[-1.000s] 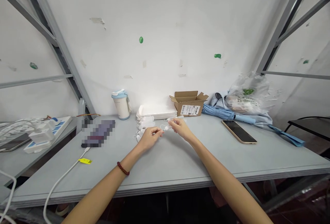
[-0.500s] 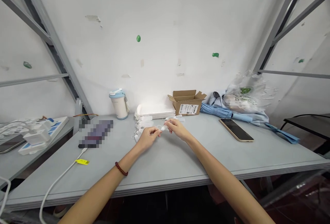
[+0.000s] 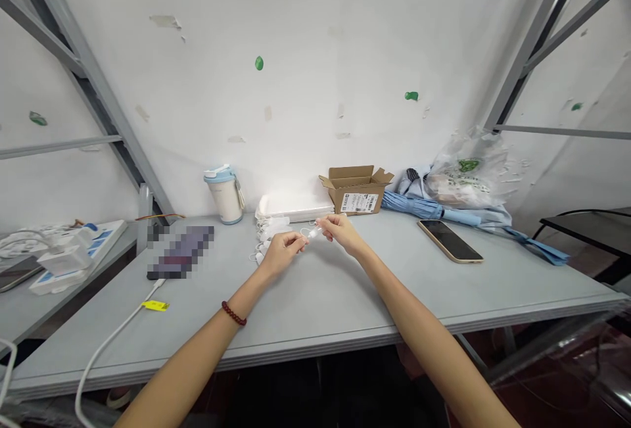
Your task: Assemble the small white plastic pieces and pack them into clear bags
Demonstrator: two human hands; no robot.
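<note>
Over the middle of the table, both hands are at a small white looped piece (image 3: 313, 234), too small to name its kind. My left hand (image 3: 283, 252) is closed in a pinch at its left side; a dark red bead bracelet circles that wrist. My right hand (image 3: 340, 232) pinches its right end, a little higher. Behind my left hand lies a row of similar white pieces with thin loops (image 3: 266, 229), partly hidden by the fingers. A flat white stack (image 3: 298, 206) lies behind them against the wall.
An open cardboard box (image 3: 357, 191) stands beside the stack, a cream tumbler (image 3: 224, 198) to its left. A phone (image 3: 451, 241), blue folded umbrella (image 3: 414, 206) and plastic bag (image 3: 463, 175) lie right. A pixelated dark device (image 3: 182, 254) with a white cable (image 3: 116, 336) lies left.
My view has shifted slightly, so the scene sits a little higher. My fingers have moved slightly around the white piece, and more of it shows between the hands.
</note>
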